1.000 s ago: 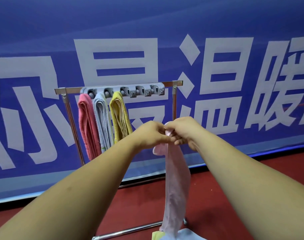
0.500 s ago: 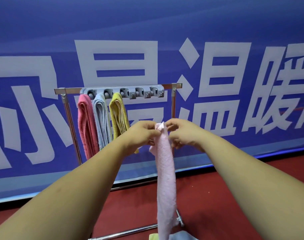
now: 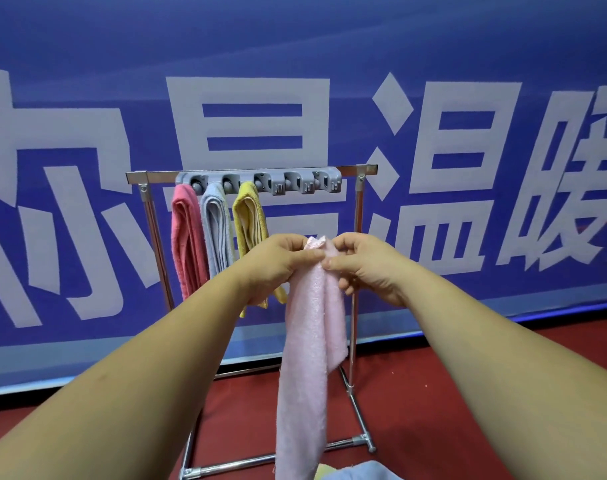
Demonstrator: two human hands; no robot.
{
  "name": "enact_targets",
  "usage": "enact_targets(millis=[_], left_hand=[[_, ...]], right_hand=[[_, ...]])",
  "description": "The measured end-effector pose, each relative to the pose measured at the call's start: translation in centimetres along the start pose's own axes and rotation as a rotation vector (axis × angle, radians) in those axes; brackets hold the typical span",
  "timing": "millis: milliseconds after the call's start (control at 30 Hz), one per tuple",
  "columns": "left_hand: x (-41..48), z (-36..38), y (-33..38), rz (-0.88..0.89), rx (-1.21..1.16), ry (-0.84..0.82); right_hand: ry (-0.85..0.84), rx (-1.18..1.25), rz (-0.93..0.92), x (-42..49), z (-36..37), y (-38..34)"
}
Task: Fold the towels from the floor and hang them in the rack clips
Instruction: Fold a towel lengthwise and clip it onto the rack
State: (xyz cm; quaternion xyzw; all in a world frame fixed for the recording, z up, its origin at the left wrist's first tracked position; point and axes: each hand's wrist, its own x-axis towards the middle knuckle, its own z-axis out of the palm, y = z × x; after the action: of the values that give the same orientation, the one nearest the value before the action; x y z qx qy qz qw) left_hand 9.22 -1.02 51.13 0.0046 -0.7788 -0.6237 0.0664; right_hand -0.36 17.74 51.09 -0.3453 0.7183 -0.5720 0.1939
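Note:
A pale pink towel point(image 3: 309, 341) hangs down in a long narrow fold from both my hands. My left hand point(image 3: 277, 263) and my right hand point(image 3: 362, 263) pinch its top edge together, just in front of the rack. The metal rack point(image 3: 355, 306) carries a grey strip of clips point(image 3: 288, 181) on its top bar. A pink towel point(image 3: 186, 237), a grey towel point(image 3: 217, 230) and a yellow towel point(image 3: 248, 216) hang folded from the three left clips. The clips to the right hold nothing.
A blue banner point(image 3: 433, 64) with large white characters stands behind the rack. The floor point(image 3: 416, 393) is dark red. A light blue towel point(image 3: 360, 472) and a bit of yellow cloth point(image 3: 321, 472) lie on the floor at the bottom edge.
The pink towel has been turned and narrowed between my hands, and its top edge now stands up between my fingertips. My view has shifted slightly, so the rack sits lower.

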Motion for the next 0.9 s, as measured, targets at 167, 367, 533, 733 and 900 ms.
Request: enact_targets(millis=[167, 367, 533, 733, 900], left_hand=[[-0.4, -0.4, 0.1, 0.009, 0.072, 0.068], [-0.3, -0.5, 0.0, 0.015, 0.119, 0.185], [-0.3, 0.2, 1.2, 0.036, 0.106, 0.261], [-0.4, 0.0, 2.0, 0.085, 0.098, 0.279], [-1.1, -0.4, 2.0, 0.086, 0.059, 0.258]], right_hand=[[0.088, -0.130, -0.001, 0.0, 0.2, 0.0], [0.162, -0.178, -0.086, 0.1, 0.3, 0.0], [0.059, -0.255, -0.057, -0.1, 0.2, -0.5], [-0.013, -0.417, 0.037, -1.4, 0.0, 0.4], [0.039, -0.259, 0.025, -2.1, 0.1, 0.6]])
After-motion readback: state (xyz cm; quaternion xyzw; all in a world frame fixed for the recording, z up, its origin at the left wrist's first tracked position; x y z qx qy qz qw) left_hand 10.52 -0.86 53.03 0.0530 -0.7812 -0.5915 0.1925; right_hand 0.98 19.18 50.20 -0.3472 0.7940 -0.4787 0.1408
